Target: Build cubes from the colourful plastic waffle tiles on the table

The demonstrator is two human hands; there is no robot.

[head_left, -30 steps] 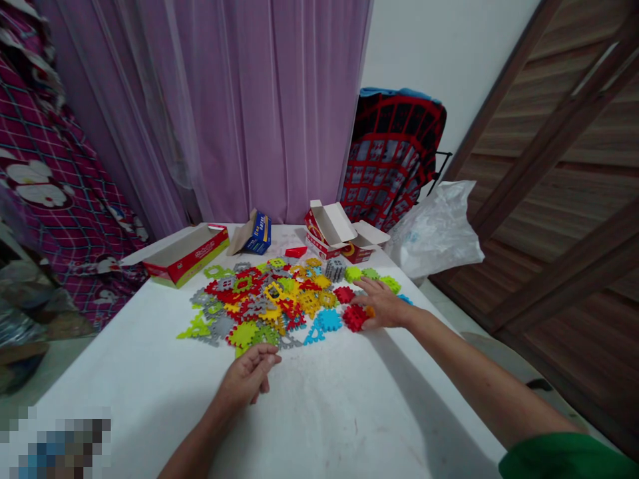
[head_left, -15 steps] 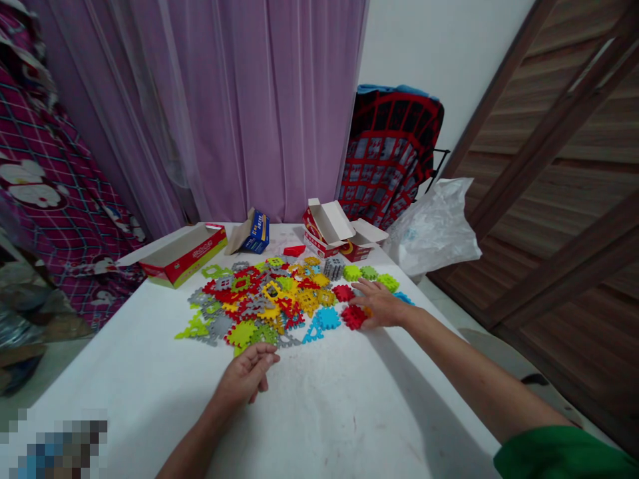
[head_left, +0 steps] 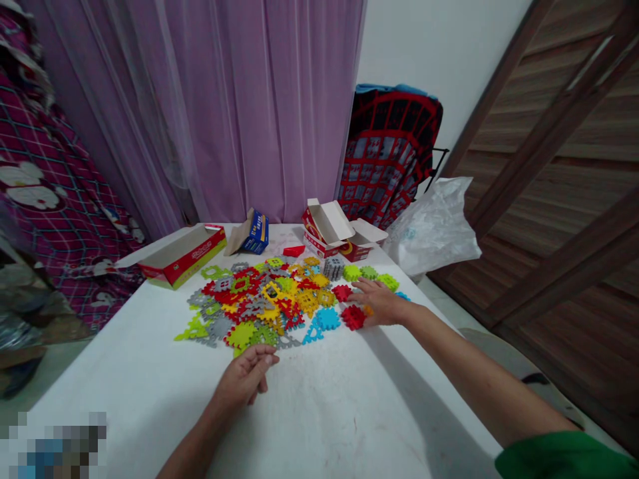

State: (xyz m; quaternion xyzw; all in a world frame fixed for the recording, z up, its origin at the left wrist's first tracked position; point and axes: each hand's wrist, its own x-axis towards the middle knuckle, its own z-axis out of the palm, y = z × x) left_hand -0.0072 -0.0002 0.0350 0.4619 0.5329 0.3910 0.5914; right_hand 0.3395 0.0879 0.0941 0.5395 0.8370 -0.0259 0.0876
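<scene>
A pile of flat interlocking plastic pieces (head_left: 264,299) in red, yellow, green, grey and blue lies on the white table (head_left: 319,412). My right hand (head_left: 380,303) lies flat with fingers spread on pieces at the pile's right edge, touching a red piece (head_left: 353,317) and beside green blocks (head_left: 370,273). A blue piece (head_left: 327,320) sits just left of it. My left hand (head_left: 247,378) rests on the table in front of the pile, fingers loosely curled with nothing visible in them, its tips near a green piece (head_left: 243,334).
Behind the pile stand an open red box lid (head_left: 182,255), a tipped blue box (head_left: 255,233) and an open red-and-white box (head_left: 333,233). A white plastic bag (head_left: 434,229) lies at the table's right corner. A purple curtain hangs behind; a wooden door is at the right.
Both hands stay where they were; only the camera has shifted slightly.
</scene>
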